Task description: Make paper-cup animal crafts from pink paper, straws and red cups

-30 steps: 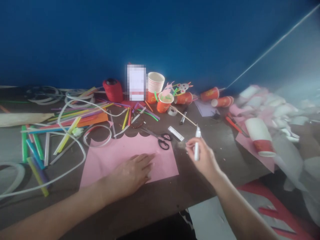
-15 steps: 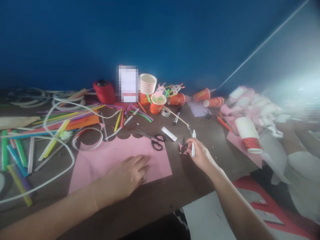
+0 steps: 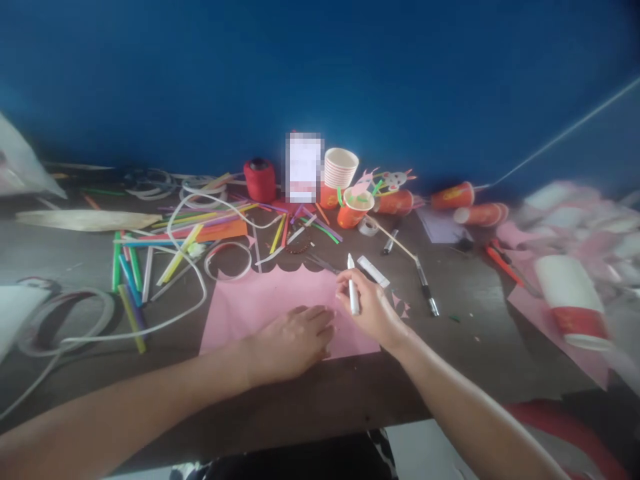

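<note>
"What's the right hand (image 3: 373, 305) got?"

"It's closed round a white marker (image 3: 353, 295), long axis running nearly straight toward the blue wall (image 3: 300, 73), narrow end foremost."

"And the paper?"

"The pink sheet (image 3: 265, 295) stretches mostly left of that hand; I can't tell whether the knuckles touch it. The left hand (image 3: 296, 339) rests on it palm down, fingers loosely extended, gripping nothing I can see."

"Which hand's nearer the scalloped far edge?"

"The right, I'd say. Just beyond it the scissors (image 3: 325, 263) peek out, partly hidden; a black pen (image 3: 426, 287) lies farther right."
</note>
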The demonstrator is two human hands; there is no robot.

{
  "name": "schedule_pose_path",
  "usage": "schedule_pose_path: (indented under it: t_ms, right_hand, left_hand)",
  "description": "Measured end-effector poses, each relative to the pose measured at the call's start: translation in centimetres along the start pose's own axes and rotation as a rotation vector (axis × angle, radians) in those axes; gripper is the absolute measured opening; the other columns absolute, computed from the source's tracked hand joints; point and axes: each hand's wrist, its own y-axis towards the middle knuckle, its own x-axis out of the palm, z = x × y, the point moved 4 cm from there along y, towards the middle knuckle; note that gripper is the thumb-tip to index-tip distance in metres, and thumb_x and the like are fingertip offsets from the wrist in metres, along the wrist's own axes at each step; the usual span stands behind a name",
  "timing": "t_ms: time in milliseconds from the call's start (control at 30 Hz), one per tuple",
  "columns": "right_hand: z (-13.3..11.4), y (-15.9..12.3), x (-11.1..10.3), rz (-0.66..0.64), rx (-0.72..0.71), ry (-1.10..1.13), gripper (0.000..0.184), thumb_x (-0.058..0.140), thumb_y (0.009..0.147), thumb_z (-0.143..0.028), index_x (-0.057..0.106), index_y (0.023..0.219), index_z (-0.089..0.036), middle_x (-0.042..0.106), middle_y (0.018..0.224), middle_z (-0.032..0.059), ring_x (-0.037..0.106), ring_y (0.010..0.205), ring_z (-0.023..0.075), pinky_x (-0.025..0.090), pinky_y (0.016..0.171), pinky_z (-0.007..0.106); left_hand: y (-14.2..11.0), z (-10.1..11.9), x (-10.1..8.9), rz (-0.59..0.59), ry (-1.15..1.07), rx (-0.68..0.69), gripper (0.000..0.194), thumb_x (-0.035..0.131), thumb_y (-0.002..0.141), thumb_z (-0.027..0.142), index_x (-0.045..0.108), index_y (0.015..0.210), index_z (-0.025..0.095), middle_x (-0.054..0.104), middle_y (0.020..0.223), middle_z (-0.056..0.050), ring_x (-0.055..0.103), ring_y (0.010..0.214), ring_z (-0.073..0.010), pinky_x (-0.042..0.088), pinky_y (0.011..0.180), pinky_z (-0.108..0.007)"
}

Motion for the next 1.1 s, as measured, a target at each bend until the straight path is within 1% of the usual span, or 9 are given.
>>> schedule_pose_path:
  t_ms: [100,233,333,467,600,667,767,933,1100]
  right_hand:
    - [-0.2,1.0,1.2,-0.019,-0.008,-0.006,0.022,0.051,0.078,-0.013,0.051,0.099,-0.022,0.062,0.076,-0.0009,0.06,0.067,0.0129,0.046,0.065,0.024]
    - [0.0,1.7,2.0,-0.015,0.02,0.012,0.024,0.052,0.076,-0.013,0.052,0.099,-0.022,0.064,0.074,-0.0013,0.061,0.067,0.0132,0.045,0.065,0.024]
    - [0.1,1.8,2.1,-0.005,0.041,-0.01,0.02,0.053,0.077,-0.014,0.053,0.096,-0.021,0.064,0.074,-0.0009,0.061,0.066,0.0131,0.045,0.066,0.024]
    - [0.1,1.9,1.9,-0.013,0.036,-0.001,0.016,0.054,0.079,-0.017,0.053,0.095,-0.021,0.065,0.075,-0.0003,0.062,0.068,0.0138,0.045,0.068,0.025]
    - [0.4,1.9,1.7,-0.062,0.02,0.033,0.012,0.054,0.08,-0.019,0.054,0.092,-0.021,0.064,0.075,0.0002,0.06,0.066,0.0135,0.045,0.065,0.024]
    - [0.8,2.0,1.5,-0.046,0.043,0.094,0.009,0.054,0.081,-0.022,0.054,0.09,-0.021,0.062,0.073,-0.0001,0.057,0.06,0.0124,0.044,0.058,0.023]
    - [1.7,2.0,0.7,0.048,0.094,0.262,0.013,0.054,0.084,-0.031,0.053,0.092,-0.021,0.061,0.072,-0.0006,0.054,0.053,0.0103,0.042,0.05,0.021]
    - [2.6,1.9,-0.3,0.162,0.113,0.488,0.026,0.044,0.09,-0.04,0.054,0.103,-0.02,0.061,0.067,-0.0005,0.05,0.049,0.009,0.042,0.048,0.021]
    - [2.6,1.8,0.0,0.149,0.098,0.585,0.033,0.042,0.09,-0.046,0.056,0.108,-0.021,0.059,0.069,0.0001,0.05,0.053,0.0098,0.042,0.047,0.021]
  left_hand:
    - [-0.3,0.2,-0.1,0.022,-0.021,0.009,0.025,0.048,0.087,0.027,0.057,0.106,0.014,0.058,0.116,-0.013,0.053,0.11,-0.0231,0.046,0.09,-0.036]
    - [-0.4,0.1,-0.3,0.075,-0.006,-0.004,0.029,0.046,0.088,0.028,0.056,0.109,0.011,0.054,0.123,-0.016,0.052,0.113,-0.0247,0.046,0.092,-0.037]
    - [-0.2,-0.3,-0.3,0.094,0.019,-0.042,0.031,0.045,0.089,0.028,0.056,0.111,0.009,0.053,0.125,-0.018,0.049,0.118,-0.025,0.044,0.095,-0.037]
    - [0.0,-0.7,0.0,0.075,0.029,-0.062,0.033,0.045,0.088,0.028,0.056,0.111,0.007,0.053,0.124,-0.019,0.048,0.119,-0.0274,0.045,0.095,-0.039]
    - [0.1,-0.9,0.2,0.07,0.015,-0.073,0.032,0.045,0.089,0.028,0.057,0.111,0.008,0.054,0.122,-0.018,0.048,0.119,-0.0279,0.045,0.095,-0.041]
    - [0.1,-1.0,0.4,0.077,0.013,-0.072,0.032,0.045,0.089,0.028,0.057,0.112,0.009,0.054,0.123,-0.017,0.048,0.119,-0.0277,0.044,0.096,-0.042]
    - [0.1,-1.2,0.5,0.087,0.011,-0.076,0.033,0.044,0.09,0.028,0.056,0.114,0.009,0.053,0.124,-0.017,0.047,0.12,-0.0268,0.043,0.098,-0.041]
    - [0.2,-1.4,0.2,0.092,-0.011,-0.065,0.033,0.044,0.09,0.026,0.054,0.117,0.01,0.056,0.121,-0.015,0.046,0.121,-0.0254,0.043,0.098,-0.04]
    - [0.2,-1.5,0.0,0.056,-0.005,-0.077,0.033,0.044,0.09,0.028,0.056,0.115,0.01,0.054,0.121,-0.016,0.051,0.116,-0.0258,0.044,0.096,-0.04]
